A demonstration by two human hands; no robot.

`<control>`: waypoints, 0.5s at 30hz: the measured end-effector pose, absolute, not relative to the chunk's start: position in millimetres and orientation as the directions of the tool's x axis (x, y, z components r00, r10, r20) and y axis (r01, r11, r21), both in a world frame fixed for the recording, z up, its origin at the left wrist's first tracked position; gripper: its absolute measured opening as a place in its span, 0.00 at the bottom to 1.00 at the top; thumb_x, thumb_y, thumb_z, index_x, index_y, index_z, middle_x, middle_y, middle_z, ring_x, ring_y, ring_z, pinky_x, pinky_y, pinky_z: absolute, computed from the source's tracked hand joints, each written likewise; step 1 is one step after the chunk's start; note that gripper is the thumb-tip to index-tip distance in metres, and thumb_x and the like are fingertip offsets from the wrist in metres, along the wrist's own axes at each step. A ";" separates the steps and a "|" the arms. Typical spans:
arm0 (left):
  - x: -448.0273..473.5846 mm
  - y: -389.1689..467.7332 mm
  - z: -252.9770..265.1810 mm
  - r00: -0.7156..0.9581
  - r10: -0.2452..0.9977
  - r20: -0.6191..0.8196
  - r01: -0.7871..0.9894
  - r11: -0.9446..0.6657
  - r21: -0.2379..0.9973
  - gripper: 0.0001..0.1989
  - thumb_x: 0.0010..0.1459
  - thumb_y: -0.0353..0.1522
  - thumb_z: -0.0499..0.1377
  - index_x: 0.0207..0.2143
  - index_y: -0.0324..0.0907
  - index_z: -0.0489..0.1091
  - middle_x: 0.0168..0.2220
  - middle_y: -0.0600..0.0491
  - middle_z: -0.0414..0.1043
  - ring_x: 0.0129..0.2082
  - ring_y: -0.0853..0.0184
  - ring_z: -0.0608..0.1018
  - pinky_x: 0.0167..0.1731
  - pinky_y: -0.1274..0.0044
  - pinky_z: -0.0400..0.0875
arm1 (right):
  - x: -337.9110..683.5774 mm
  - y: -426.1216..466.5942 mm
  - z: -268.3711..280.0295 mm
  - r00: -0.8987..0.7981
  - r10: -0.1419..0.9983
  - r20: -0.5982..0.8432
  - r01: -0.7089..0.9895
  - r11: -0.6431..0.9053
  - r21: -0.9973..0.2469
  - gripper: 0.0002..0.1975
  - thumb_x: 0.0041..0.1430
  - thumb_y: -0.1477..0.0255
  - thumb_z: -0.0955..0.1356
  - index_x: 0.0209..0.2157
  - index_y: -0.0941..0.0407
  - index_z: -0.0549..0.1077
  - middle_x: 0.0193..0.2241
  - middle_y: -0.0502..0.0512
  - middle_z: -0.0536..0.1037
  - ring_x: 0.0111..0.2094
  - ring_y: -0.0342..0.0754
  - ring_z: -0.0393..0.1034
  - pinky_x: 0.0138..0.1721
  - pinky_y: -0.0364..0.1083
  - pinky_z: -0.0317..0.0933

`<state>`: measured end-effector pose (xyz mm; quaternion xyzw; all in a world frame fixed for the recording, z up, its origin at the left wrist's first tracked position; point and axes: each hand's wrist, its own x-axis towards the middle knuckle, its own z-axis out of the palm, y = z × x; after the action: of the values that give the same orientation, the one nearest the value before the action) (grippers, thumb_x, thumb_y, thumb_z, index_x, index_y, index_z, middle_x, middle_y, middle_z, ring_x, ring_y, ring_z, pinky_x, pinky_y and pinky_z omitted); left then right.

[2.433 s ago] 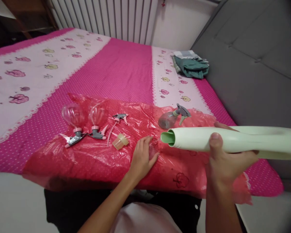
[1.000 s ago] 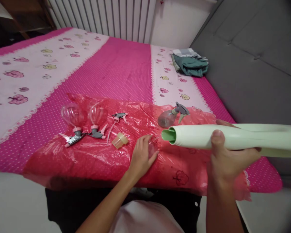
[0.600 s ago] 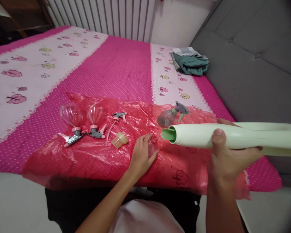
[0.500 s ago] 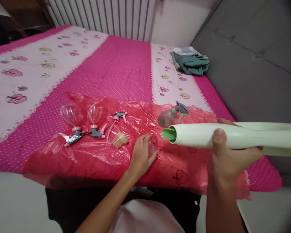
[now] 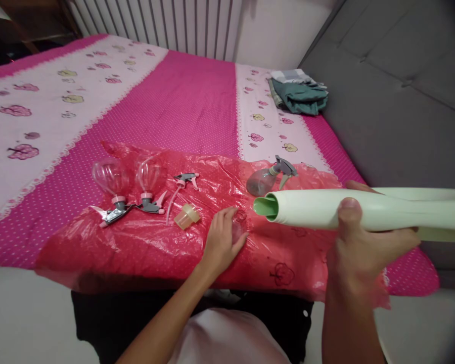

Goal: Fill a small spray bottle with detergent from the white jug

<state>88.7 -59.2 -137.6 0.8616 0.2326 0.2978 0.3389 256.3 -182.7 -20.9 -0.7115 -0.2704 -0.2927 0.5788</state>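
My left hand [image 5: 222, 235] is wrapped round a clear spray bottle body [image 5: 239, 226] that stands without its top on a red plastic sheet [image 5: 144, 253]. In my right hand [image 5: 358, 235] a large pale green jug [image 5: 311, 207] is held on its side, its open green spout [image 5: 266, 206] pointing left, just right of the bottle's mouth. I cannot see any liquid leaving the spout. Left of my left hand lie a yellowish cap [image 5: 187, 216] and a loose spray trigger head [image 5: 185, 180] with a pink tube.
Two clear spray bottles [image 5: 109, 177] [image 5: 149, 177] rest upside down at the left on their trigger heads. A grey-headed spray bottle [image 5: 263, 182] lies behind the jug. Folded cloths [image 5: 299, 93] sit farther back, beside a grey padded headboard [image 5: 387, 101].
The jug in my right hand has shifted slightly right, and its spout opening shows a little more. My left hand stays on the bottle.
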 end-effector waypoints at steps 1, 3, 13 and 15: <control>88.6 -59.1 -137.6 0.715 0.603 0.354 0.199 -0.661 0.723 0.29 0.65 0.33 0.62 0.64 0.45 0.55 0.57 0.43 0.65 0.57 0.51 0.71 0.60 0.57 0.68 | 256.2 -181.6 -20.2 0.687 0.025 0.726 0.722 -0.136 -0.679 0.20 0.56 0.60 0.74 0.43 0.61 0.79 0.40 0.59 0.78 0.43 0.56 0.76 0.56 0.61 0.71; 88.5 -59.0 -137.7 0.715 0.603 0.354 0.197 -0.660 0.725 0.29 0.65 0.34 0.62 0.64 0.45 0.55 0.57 0.42 0.65 0.58 0.51 0.71 0.60 0.57 0.68 | 255.7 -180.3 -18.7 0.699 0.010 0.715 0.713 -0.087 -0.696 0.18 0.54 0.62 0.75 0.42 0.61 0.80 0.40 0.59 0.78 0.43 0.56 0.76 0.57 0.62 0.70; 90.3 -59.7 -136.5 0.715 0.598 0.361 0.203 -0.673 0.712 0.28 0.65 0.33 0.62 0.64 0.43 0.56 0.57 0.41 0.66 0.57 0.52 0.71 0.60 0.57 0.68 | 253.6 -178.2 -15.7 0.713 0.012 0.701 0.700 -0.087 -0.709 0.18 0.55 0.62 0.74 0.42 0.60 0.78 0.40 0.58 0.78 0.44 0.55 0.76 0.57 0.61 0.70; 90.7 -59.8 -136.4 0.714 0.599 0.362 0.204 -0.673 0.711 0.28 0.65 0.33 0.63 0.63 0.42 0.57 0.57 0.41 0.67 0.57 0.52 0.71 0.60 0.57 0.68 | 254.7 -178.1 -16.3 0.712 0.021 0.702 0.701 -0.087 -0.708 0.19 0.55 0.62 0.74 0.43 0.61 0.79 0.41 0.59 0.78 0.44 0.55 0.76 0.57 0.60 0.70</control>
<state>90.7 -59.8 -136.4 0.8645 0.2323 0.2985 0.3311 254.7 -178.1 -16.3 -0.6847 -0.2635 -0.2732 0.6222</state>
